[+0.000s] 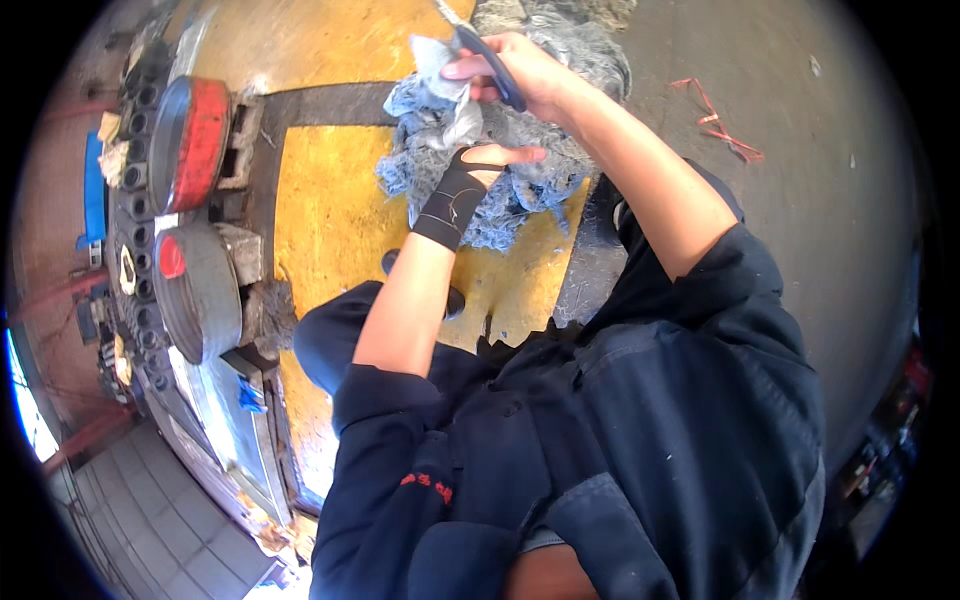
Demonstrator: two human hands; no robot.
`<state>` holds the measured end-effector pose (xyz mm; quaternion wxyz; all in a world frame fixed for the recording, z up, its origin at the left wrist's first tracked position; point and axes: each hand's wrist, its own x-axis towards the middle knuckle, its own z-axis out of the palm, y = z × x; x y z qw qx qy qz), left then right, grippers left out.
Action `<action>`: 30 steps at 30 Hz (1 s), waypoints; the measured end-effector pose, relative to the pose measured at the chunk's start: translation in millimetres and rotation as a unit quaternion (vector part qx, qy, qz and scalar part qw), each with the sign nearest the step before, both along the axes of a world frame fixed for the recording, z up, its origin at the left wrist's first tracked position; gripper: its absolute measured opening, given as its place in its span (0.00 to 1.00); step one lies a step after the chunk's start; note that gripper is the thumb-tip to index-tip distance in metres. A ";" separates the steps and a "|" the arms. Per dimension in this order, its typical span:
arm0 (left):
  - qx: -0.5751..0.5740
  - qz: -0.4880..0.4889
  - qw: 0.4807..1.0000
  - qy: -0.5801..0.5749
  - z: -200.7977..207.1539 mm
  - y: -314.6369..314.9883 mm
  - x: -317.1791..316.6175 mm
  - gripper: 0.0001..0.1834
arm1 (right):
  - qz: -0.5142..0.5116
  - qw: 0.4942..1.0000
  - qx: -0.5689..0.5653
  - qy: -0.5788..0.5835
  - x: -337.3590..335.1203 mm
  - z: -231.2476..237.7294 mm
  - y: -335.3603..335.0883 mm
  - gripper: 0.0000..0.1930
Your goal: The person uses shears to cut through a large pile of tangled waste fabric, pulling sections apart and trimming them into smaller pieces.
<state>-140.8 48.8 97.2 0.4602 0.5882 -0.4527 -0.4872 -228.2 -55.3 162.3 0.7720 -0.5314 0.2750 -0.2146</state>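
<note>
A dark-handled tool (pixel 492 68), which looks like scissors, is gripped in my right hand (pixel 520 72), its pale metal end toward the top edge. Beside its handle, a light grey scrap of cloth (pixel 435 65) stands up near my right fingertips. My left hand (pixel 487 158) wears a black wrist wrap (pixel 452 205) and lies against a heap of shaggy blue-grey rags (pixel 520 205). Its thumb stretches out to the right over the heap, while its other fingers are hidden by the wrap and the rags.
Under the heap lies a yellow-painted floor plate (pixel 330 200). To the left stand a red-sided round drum (pixel 205 145) and a grey one (pixel 205 290), next to a row of dark round openings (pixel 140 205). A tangled red strap (pixel 715 122) lies on the grey floor at right.
</note>
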 end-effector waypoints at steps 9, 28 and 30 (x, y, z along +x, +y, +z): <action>0.118 -0.034 0.992 0.032 -7.9 1.8 22.4 0.19 | -0.155 0.958 0.103 -0.219 -26.0 37.3 -32.7 0.07; -0.061 0.397 0.915 -0.018 127.1 326.0 306.5 0.16 | -0.129 0.988 0.056 0.055 -2.2 -46.7 -25.4 0.12; -0.071 0.450 0.890 0.015 119.0 377.7 322.9 0.13 | -0.109 0.988 0.058 0.093 -7.6 -62.0 -32.2 0.11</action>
